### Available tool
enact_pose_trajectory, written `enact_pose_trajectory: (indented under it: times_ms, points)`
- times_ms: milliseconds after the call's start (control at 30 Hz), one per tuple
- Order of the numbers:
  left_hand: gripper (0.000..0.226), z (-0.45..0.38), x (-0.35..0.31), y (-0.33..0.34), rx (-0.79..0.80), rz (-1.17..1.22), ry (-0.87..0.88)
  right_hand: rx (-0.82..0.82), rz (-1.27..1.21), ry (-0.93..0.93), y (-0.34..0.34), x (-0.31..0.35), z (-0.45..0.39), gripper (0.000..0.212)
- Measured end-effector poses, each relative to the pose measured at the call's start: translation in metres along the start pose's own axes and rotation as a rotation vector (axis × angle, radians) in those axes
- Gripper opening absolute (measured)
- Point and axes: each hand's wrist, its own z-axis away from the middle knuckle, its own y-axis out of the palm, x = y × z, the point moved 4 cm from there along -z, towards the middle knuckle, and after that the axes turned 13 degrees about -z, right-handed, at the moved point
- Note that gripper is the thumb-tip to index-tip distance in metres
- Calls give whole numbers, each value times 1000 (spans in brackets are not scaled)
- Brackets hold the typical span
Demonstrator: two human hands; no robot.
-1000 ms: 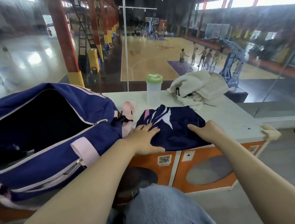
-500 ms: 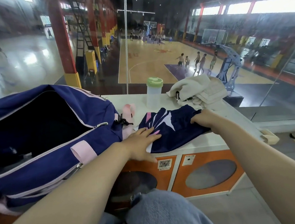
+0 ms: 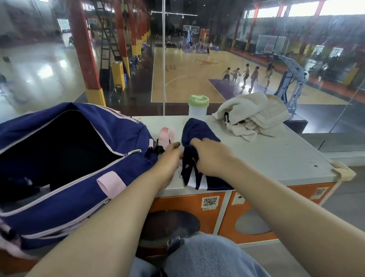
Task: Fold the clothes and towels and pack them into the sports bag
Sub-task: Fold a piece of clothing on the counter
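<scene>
head view: half a second ago the navy garment point(image 3: 195, 137) lay spread flat on the white counter point(image 3: 277, 157); now its right side has been carried over to the left, so it stands bunched in a narrow fold at centre, likely near ready for packing. the right hand point(image 3: 209, 156) has crossed leftward, fingers curled around the cloth. the left hand point(image 3: 170, 159) meets it, fingertips seemingly pinching the fabric edge. the open sports bag point(image 3: 54, 161) waits at 9 o'clock; the unfolded towels point(image 3: 254, 115) lie at 1 o'clock.
</scene>
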Motion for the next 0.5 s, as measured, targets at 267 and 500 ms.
enact_pose_trajectory:
  times_ms: [267,500]
  points:
    - [45,-3,6,-6,-59,-12,-78,287,-239,-13,36,3,2,65]
    - [39,-6,13,-5,-158,-230,-25,-198,-850,198,0,-45,-2,13]
